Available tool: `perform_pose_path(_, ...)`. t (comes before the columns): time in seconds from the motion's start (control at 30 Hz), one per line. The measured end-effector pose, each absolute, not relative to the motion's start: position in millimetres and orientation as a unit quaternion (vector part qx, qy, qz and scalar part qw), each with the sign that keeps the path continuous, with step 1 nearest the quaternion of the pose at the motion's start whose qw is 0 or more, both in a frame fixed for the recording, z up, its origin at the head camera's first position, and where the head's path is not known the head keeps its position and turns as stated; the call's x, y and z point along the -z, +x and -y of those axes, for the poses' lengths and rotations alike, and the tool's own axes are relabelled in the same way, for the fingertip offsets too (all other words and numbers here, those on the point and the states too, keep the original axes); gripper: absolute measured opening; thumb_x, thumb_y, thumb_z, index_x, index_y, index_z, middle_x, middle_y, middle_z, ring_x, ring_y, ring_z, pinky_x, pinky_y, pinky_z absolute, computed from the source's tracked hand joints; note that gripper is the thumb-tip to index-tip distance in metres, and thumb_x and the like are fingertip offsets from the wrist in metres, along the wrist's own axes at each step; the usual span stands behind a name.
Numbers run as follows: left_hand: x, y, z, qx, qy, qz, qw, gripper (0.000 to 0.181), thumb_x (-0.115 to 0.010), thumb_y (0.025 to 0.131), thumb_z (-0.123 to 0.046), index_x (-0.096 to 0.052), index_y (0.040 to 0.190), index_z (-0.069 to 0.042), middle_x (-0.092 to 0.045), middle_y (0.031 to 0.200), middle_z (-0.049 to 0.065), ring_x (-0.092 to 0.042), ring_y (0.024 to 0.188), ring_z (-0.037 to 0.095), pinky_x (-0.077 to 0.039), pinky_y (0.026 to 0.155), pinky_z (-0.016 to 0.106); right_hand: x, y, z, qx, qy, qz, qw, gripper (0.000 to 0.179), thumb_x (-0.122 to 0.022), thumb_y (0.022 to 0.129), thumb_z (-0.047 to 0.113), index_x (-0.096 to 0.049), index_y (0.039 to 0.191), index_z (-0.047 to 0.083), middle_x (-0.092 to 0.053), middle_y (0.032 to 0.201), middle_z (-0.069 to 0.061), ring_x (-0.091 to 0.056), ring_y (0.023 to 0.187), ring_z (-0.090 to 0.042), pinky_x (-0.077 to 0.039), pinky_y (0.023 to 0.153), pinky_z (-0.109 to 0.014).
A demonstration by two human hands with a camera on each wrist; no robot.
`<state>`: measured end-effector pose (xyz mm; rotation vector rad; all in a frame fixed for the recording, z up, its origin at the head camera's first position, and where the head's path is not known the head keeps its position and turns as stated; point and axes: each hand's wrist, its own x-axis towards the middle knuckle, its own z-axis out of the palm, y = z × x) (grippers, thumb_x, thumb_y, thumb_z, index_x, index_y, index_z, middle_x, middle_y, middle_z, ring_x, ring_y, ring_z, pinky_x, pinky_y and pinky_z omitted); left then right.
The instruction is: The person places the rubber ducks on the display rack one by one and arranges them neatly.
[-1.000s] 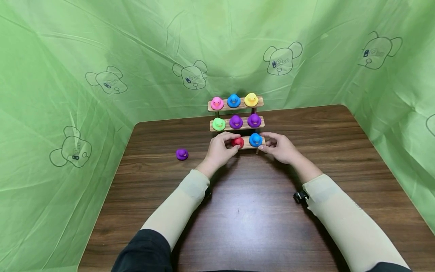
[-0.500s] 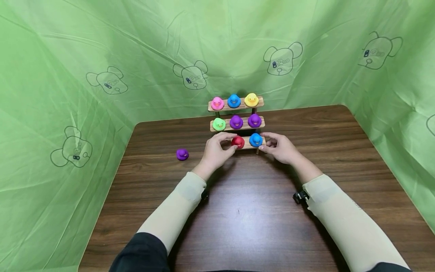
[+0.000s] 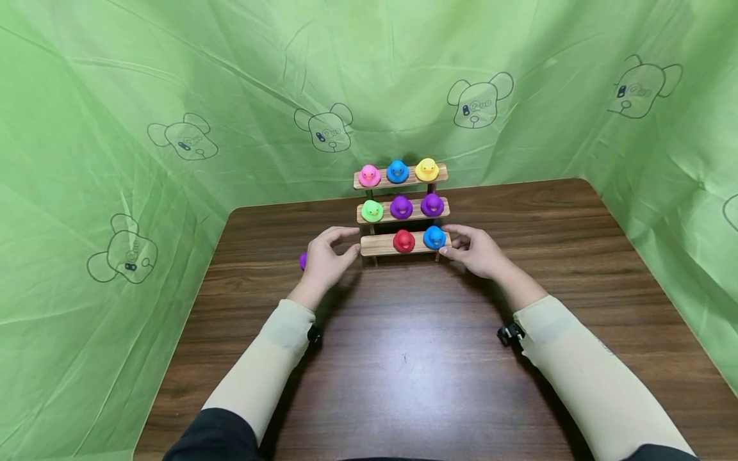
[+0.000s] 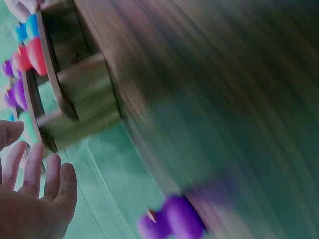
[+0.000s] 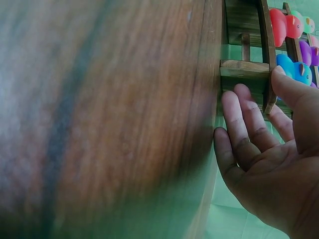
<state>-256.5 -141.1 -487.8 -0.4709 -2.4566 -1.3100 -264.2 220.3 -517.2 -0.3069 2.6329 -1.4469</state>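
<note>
A three-tier wooden display stand holds small rubber ducks. On its lowest board sit a red duck and a blue duck, with bare wood left of the red one. My left hand hovers just left of that board, fingers apart and holding nothing. Behind it a loose purple duck rests on the table, mostly hidden in the head view. At the board's right end, my right hand pinches the stand between thumb and forefinger; in the right wrist view the thumb lies beside the blue duck.
The middle tier carries a green duck and two purple ducks. Pink, blue and yellow ducks fill the top tier. A green curtain hangs close behind the dark wooden table.
My left hand has let go of the red duck and moved left, now covering most of the loose purple duck. The red duck stays on the lowest board. My right hand has not moved.
</note>
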Motion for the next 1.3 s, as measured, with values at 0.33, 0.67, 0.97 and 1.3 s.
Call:
perform_pose_path(0.33, 493, -262, 201, 0.425, -0.111, 0.888, 0.138, 0.034, -0.083, 0.090, -0.011, -0.078, 0.123, -0.016, -0.072, 0.123, 0.005, -0.066, 0.120, 0.031, -0.055, 0.102, 0.052, 517, -264, -220, 0.482, -0.099, -0.868, 0.062, 0.058, -0.081, 0.096, 0.026, -0.060, 0.148, 0.014, -0.069, 0.108, -0.016, -0.066, 0.095, -0.029, -0.060, 0.070, -0.036)
perform_pose_path(0.67, 502, -265, 244, 0.376, -0.062, 0.923, 0.047, 0.047, -0.084, 0.091, -0.020, -0.071, 0.135, -0.016, -0.063, 0.141, 0.009, -0.054, 0.136, 0.034, -0.044, 0.113, 0.052, 518, -264, -219, 0.486, -0.101, -0.866, 0.056, 0.057, -0.081, 0.095, 0.023, -0.060, 0.147, 0.013, -0.070, 0.106, -0.017, -0.066, 0.091, -0.030, -0.059, 0.061, -0.035)
perform_pose_path(0.97, 507, -267, 259, 0.382, -0.049, 0.923, -0.010, 0.050, -0.087, 0.089, -0.023, -0.070, 0.135, -0.011, -0.063, 0.142, 0.011, -0.050, 0.139, 0.035, -0.040, 0.115, 0.053, 518, -264, -220, 0.490, -0.100, -0.864, 0.060, 0.057, -0.081, 0.095, 0.023, -0.060, 0.148, 0.013, -0.070, 0.107, -0.018, -0.067, 0.090, -0.030, -0.060, 0.060, -0.036)
perform_pose_path(1.3, 511, -270, 269, 0.400, -0.044, 0.915, -0.027, 0.043, -0.091, 0.085, -0.023, -0.077, 0.124, -0.011, -0.071, 0.130, 0.010, -0.055, 0.135, 0.032, -0.040, 0.117, 0.050, 519, -264, -220, 0.487, -0.100, -0.866, 0.060, 0.058, -0.081, 0.096, 0.024, -0.060, 0.148, 0.013, -0.070, 0.108, -0.018, -0.066, 0.091, -0.030, -0.060, 0.062, -0.035)
